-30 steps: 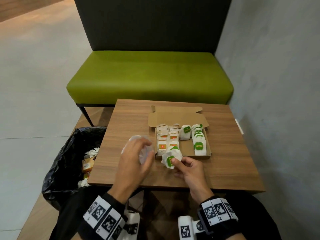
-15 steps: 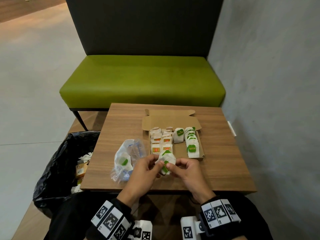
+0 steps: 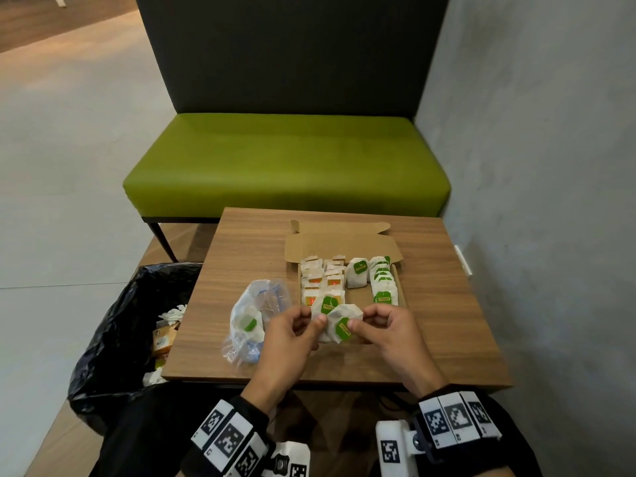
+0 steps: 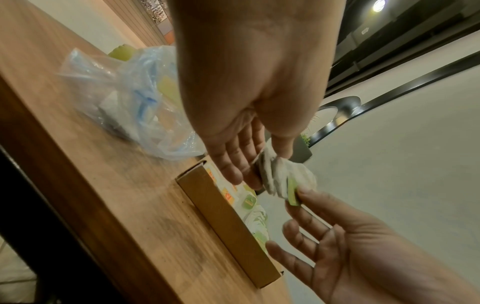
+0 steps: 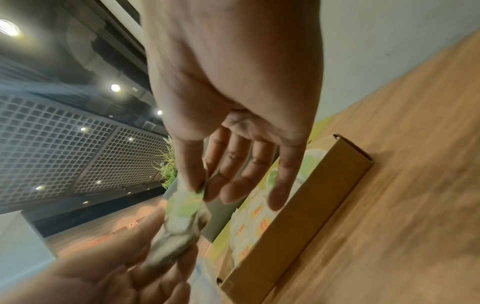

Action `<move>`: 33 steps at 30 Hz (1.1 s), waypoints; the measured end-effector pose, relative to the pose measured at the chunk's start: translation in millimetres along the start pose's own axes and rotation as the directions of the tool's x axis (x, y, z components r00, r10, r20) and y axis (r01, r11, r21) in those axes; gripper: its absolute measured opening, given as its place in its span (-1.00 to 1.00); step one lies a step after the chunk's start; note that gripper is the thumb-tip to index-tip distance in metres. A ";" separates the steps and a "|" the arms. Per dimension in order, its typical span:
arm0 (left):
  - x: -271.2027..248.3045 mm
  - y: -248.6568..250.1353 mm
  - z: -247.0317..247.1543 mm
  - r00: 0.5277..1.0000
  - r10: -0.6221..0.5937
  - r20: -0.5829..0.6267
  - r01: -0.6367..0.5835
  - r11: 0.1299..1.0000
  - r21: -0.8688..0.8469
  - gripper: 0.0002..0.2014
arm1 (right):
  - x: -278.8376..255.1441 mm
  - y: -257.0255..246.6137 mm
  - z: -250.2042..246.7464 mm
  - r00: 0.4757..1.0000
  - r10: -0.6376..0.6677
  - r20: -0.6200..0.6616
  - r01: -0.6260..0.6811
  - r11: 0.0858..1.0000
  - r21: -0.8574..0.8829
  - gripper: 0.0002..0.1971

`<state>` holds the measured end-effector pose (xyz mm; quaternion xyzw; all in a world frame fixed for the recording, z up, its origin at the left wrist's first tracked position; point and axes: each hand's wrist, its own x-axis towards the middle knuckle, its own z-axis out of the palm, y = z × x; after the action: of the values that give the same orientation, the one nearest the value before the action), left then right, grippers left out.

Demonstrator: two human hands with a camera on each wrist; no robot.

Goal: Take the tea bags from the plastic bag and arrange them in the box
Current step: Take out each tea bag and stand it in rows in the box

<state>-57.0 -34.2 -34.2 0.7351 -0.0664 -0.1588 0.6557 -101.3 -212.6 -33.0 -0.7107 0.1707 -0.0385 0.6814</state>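
The green-tagged tea bags (image 3: pixel 339 323), low centre of the head view, hang just above the near edge of the box (image 3: pixel 344 242), pinched between the left hand (image 3: pixel 292 333) on their left and the right hand (image 3: pixel 385 330) on their right, which nips a green tag. Judgement: separate them gently by the paper, not the tags, then stand each upright in the bare lane between the orange and green rows. The plastic bag (image 3: pixel 246 323) lies left of the hands on the table (image 3: pixel 447 321).

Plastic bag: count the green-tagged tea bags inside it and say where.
1 visible: a green-tagged tea bag in the plastic bag, left of the left hand. Pale shapes beside it may be more; plastic hides them. It and the right hand hold a second tea bag.
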 end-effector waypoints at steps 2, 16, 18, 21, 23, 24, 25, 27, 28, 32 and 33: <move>0.8 -1.0 -0.8 0.999 -0.003 -0.036 0.002 1.000 -0.012 -0.87 | -0.1 -6.8 -6.1 0.999 0.014 0.032 -0.013 1.000 -0.011 -0.86; -5.9 -6.9 0.5 0.996 -0.048 -0.071 0.050 0.998 0.035 -0.89 | 99.9 -30.9 -42.9 0.996 -0.087 0.001 0.048 0.547 -0.836 -0.91; -7.0 -6.8 0.4 0.997 -0.041 -0.069 0.044 0.998 0.047 -0.89 | 113.3 -26.8 -34.4 0.996 -0.076 0.051 0.081 0.482 -0.872 -0.90; -7.5 -6.0 -0.6 0.998 -0.035 -0.061 0.038 0.998 0.048 -0.90 | 125.1 -20.6 -23.6 0.996 -0.061 0.062 0.082 0.423 -0.902 -0.92; -6.4 -6.0 -1.2 0.998 -0.022 -0.062 0.025 0.999 0.045 -0.90 | 130.9 -16.0 -20.8 0.996 -0.074 0.043 0.069 0.391 -0.918 -0.92; -5.9 -5.9 -0.9 0.998 -0.017 -0.062 0.020 0.999 0.041 -0.89 | 133.0 -14.0 -20.4 0.996 -0.081 0.030 0.059 0.381 -0.922 -0.92; -5.7 -5.4 -0.5 0.998 -0.014 -0.061 0.016 0.999 0.039 -0.89 | 135.0 -12.0 -20.1 0.996 -0.088 0.016 0.048 0.374 -0.926 -0.92; -5.1 -5.5 0.5 0.998 -0.006 -0.056 0.008 0.999 0.037 -0.90 | 138.3 -7.7 -19.4 0.994 -0.107 -0.008 0.030 0.356 -0.934 -0.92; -4.6 -5.7 1.2 0.999 -0.002 -0.052 0.004 1.000 0.030 -0.91 | 139.5 -5.6 -18.5 0.993 -0.114 -0.020 0.020 0.344 -0.939 -0.91; -3.3 -8.8 3.9 0.999 -0.010 -0.044 0.011 1.000 0.011 -0.91 | 141.1 0.3 -15.7 0.984 -0.164 -0.069 -0.005 0.361 -0.933 -0.93; -2.8 -9.4 4.3 0.999 -0.015 -0.045 0.015 1.000 0.000 -0.91 | 140.2 0.4 -16.0 0.980 -0.178 -0.085 -0.011 0.382 -0.924 -0.91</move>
<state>-62.0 -36.2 -43.5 0.7389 -0.0462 -0.1470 0.6559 25.6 -269.2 -57.3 -0.9702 0.1847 -0.0325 0.1532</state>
